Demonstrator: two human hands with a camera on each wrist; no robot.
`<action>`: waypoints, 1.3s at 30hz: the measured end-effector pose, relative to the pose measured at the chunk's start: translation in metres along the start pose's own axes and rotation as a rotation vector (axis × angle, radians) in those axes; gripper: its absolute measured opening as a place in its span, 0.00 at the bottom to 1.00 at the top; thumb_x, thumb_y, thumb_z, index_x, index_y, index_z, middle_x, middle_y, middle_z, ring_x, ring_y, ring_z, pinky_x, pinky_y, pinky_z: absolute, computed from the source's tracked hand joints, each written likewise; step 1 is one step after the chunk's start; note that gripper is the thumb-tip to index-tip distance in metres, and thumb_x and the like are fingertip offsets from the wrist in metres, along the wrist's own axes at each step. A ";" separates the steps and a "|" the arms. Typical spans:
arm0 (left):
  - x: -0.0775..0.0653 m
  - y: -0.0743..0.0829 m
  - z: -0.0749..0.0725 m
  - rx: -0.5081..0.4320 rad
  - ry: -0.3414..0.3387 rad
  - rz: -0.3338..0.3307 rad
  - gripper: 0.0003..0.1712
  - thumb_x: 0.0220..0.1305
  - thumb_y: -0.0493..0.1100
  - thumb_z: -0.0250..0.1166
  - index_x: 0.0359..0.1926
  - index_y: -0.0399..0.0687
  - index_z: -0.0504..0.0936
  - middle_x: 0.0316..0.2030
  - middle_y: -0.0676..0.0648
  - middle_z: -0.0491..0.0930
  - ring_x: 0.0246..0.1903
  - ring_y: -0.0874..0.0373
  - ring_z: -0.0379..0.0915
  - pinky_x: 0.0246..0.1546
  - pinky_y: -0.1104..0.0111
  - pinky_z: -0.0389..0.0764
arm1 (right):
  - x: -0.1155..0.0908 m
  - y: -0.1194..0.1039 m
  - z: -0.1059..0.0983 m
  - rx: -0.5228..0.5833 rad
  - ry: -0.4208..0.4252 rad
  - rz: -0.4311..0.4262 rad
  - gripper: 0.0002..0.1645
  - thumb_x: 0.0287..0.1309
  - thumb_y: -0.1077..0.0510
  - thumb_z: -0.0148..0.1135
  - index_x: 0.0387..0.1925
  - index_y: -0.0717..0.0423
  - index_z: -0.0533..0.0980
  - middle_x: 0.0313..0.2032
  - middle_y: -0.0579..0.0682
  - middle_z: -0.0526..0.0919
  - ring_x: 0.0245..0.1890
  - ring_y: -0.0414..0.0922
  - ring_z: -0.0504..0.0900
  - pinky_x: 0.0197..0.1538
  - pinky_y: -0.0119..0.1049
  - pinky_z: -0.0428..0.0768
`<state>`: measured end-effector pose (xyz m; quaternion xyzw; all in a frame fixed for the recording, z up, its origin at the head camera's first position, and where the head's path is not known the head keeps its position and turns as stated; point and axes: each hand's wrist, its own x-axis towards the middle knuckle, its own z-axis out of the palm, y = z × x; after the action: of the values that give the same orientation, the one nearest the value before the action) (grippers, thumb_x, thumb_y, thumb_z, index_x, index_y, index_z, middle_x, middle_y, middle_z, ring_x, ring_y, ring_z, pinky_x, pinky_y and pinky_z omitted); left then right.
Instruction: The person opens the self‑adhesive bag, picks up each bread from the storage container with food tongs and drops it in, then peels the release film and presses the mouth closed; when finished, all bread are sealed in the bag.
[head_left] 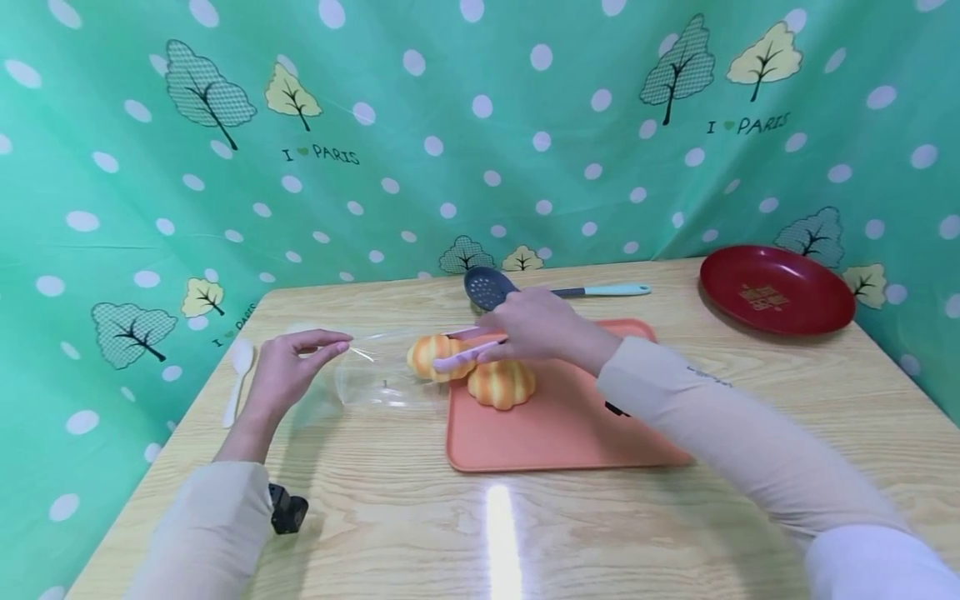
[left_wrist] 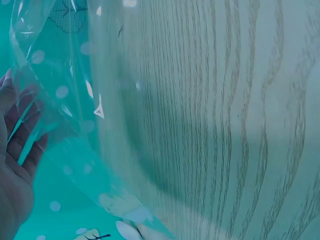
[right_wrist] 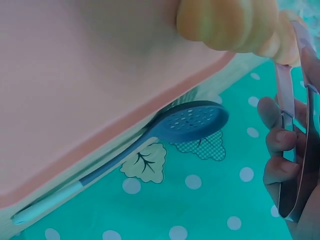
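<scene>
A clear plastic bag (head_left: 390, 387) stands open toward the tray, and my left hand (head_left: 288, 375) pinches its edge between thumb and fingertips. Seen from the left wrist, the film of the bag (left_wrist: 75, 105) spreads in front of my left hand (left_wrist: 17, 185). My right hand (head_left: 528, 327) grips metal tongs (head_left: 465, 357) with lavender tips. Between those tips is a yellow-orange bread bun (head_left: 426, 354), at the bag's mouth. A second, similar bun (head_left: 501, 386) lies on the pink tray (head_left: 555, 442). The right wrist view shows fingers (right_wrist: 280, 167) curled round the tongs (right_wrist: 285, 92).
Behind the tray lies a dark slotted skimmer (head_left: 489, 287) with a pale blue handle. A red plate (head_left: 780, 292) occupies the back right of the table. At the left edge rests a white spoon (head_left: 238, 375). A polka-dot curtain (head_left: 480, 150) hangs behind the table.
</scene>
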<state>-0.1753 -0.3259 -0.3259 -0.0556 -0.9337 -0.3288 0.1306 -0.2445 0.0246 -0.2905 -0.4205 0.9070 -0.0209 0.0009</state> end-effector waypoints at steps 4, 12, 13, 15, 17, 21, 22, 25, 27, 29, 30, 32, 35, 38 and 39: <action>0.001 0.000 0.001 0.009 0.017 -0.005 0.14 0.72 0.47 0.66 0.49 0.43 0.90 0.46 0.42 0.88 0.48 0.45 0.83 0.41 0.79 0.75 | 0.001 0.000 0.000 0.015 -0.006 0.017 0.31 0.62 0.31 0.65 0.61 0.40 0.82 0.31 0.44 0.84 0.28 0.43 0.76 0.29 0.38 0.72; 0.001 -0.001 0.002 0.002 0.034 0.002 0.14 0.72 0.47 0.66 0.49 0.43 0.90 0.46 0.42 0.88 0.47 0.46 0.83 0.40 0.82 0.74 | 0.002 0.003 -0.004 0.043 -0.023 0.025 0.33 0.61 0.31 0.65 0.61 0.43 0.81 0.32 0.44 0.86 0.29 0.44 0.77 0.33 0.40 0.75; 0.001 -0.001 0.002 0.001 0.034 0.003 0.14 0.72 0.47 0.66 0.49 0.44 0.90 0.46 0.43 0.88 0.47 0.46 0.83 0.41 0.82 0.74 | 0.003 0.003 -0.004 0.041 -0.028 0.018 0.33 0.62 0.31 0.65 0.61 0.44 0.82 0.33 0.44 0.86 0.29 0.44 0.77 0.33 0.40 0.75; 0.001 -0.001 0.002 -0.002 0.036 0.003 0.14 0.72 0.47 0.66 0.49 0.44 0.90 0.46 0.43 0.88 0.46 0.53 0.83 0.41 0.82 0.74 | 0.006 0.001 -0.003 0.034 -0.035 0.006 0.32 0.63 0.31 0.64 0.59 0.45 0.83 0.33 0.44 0.86 0.30 0.44 0.77 0.34 0.40 0.75; 0.002 -0.002 0.002 -0.009 0.036 0.006 0.14 0.72 0.47 0.66 0.49 0.44 0.90 0.46 0.43 0.88 0.44 0.64 0.81 0.42 0.82 0.74 | 0.009 -0.002 -0.002 0.019 -0.045 -0.006 0.32 0.63 0.31 0.63 0.59 0.46 0.83 0.33 0.44 0.85 0.29 0.44 0.76 0.33 0.39 0.74; 0.002 -0.002 0.003 -0.017 0.036 0.011 0.14 0.72 0.47 0.65 0.49 0.43 0.89 0.47 0.43 0.88 0.40 0.81 0.73 0.43 0.82 0.74 | 0.016 -0.006 0.000 0.002 -0.045 -0.034 0.32 0.63 0.32 0.64 0.58 0.46 0.83 0.33 0.44 0.85 0.29 0.44 0.76 0.33 0.40 0.75; 0.002 -0.002 0.003 -0.019 0.036 0.008 0.15 0.73 0.48 0.65 0.49 0.43 0.89 0.47 0.43 0.88 0.40 0.82 0.72 0.43 0.81 0.75 | 0.017 -0.007 0.001 0.004 -0.042 -0.041 0.31 0.63 0.32 0.64 0.58 0.46 0.83 0.34 0.44 0.86 0.29 0.44 0.77 0.34 0.41 0.76; 0.002 -0.002 0.003 -0.021 0.041 -0.001 0.15 0.73 0.48 0.65 0.50 0.43 0.89 0.47 0.42 0.88 0.40 0.82 0.72 0.43 0.80 0.75 | 0.022 -0.009 0.004 0.035 -0.039 -0.052 0.31 0.63 0.32 0.64 0.59 0.46 0.83 0.42 0.45 0.88 0.36 0.45 0.82 0.42 0.44 0.80; 0.002 -0.003 0.003 -0.024 0.046 -0.003 0.16 0.73 0.48 0.65 0.50 0.43 0.89 0.47 0.42 0.87 0.40 0.82 0.72 0.44 0.80 0.75 | 0.025 -0.012 0.006 0.054 -0.045 -0.052 0.32 0.63 0.32 0.64 0.60 0.45 0.82 0.48 0.45 0.88 0.42 0.46 0.83 0.49 0.45 0.80; 0.002 -0.003 0.003 -0.028 0.052 -0.003 0.16 0.73 0.48 0.65 0.49 0.42 0.89 0.47 0.42 0.87 0.40 0.83 0.71 0.44 0.79 0.75 | 0.028 -0.015 0.008 0.062 -0.056 -0.054 0.33 0.64 0.31 0.63 0.62 0.45 0.81 0.51 0.45 0.87 0.47 0.46 0.83 0.53 0.46 0.80; 0.002 -0.003 0.004 -0.031 0.053 -0.002 0.16 0.73 0.48 0.65 0.49 0.42 0.89 0.47 0.42 0.87 0.40 0.83 0.72 0.44 0.79 0.75 | 0.030 -0.017 0.009 0.065 -0.060 -0.056 0.34 0.64 0.31 0.63 0.63 0.44 0.80 0.52 0.44 0.87 0.48 0.46 0.83 0.54 0.46 0.80; 0.002 -0.004 0.004 -0.036 0.056 0.002 0.16 0.73 0.48 0.65 0.49 0.41 0.89 0.46 0.41 0.88 0.39 0.83 0.72 0.43 0.80 0.74 | 0.034 -0.022 0.011 0.063 -0.058 -0.061 0.35 0.63 0.30 0.62 0.64 0.43 0.79 0.52 0.44 0.87 0.48 0.45 0.83 0.53 0.46 0.80; 0.002 -0.005 0.005 -0.041 0.062 0.008 0.16 0.73 0.47 0.64 0.49 0.40 0.89 0.46 0.41 0.87 0.39 0.83 0.72 0.41 0.81 0.74 | 0.040 -0.030 0.013 0.062 -0.055 -0.066 0.37 0.63 0.28 0.61 0.66 0.43 0.78 0.50 0.44 0.87 0.46 0.44 0.83 0.51 0.44 0.81; 0.003 -0.005 0.006 -0.037 0.066 0.009 0.16 0.73 0.48 0.64 0.48 0.40 0.89 0.46 0.41 0.87 0.39 0.82 0.72 0.41 0.81 0.74 | 0.046 -0.040 0.016 0.065 -0.054 -0.060 0.38 0.63 0.27 0.59 0.67 0.43 0.77 0.51 0.44 0.87 0.47 0.44 0.84 0.51 0.43 0.81; 0.003 -0.006 0.007 -0.037 0.067 0.007 0.16 0.73 0.48 0.64 0.48 0.40 0.89 0.46 0.41 0.87 0.39 0.81 0.72 0.41 0.81 0.74 | 0.048 -0.043 0.017 0.066 -0.059 -0.058 0.39 0.63 0.27 0.59 0.67 0.43 0.76 0.52 0.44 0.87 0.48 0.44 0.84 0.51 0.43 0.81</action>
<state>-0.1803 -0.3260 -0.3335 -0.0502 -0.9224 -0.3470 0.1617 -0.2429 -0.0404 -0.3054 -0.4468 0.8929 -0.0383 0.0407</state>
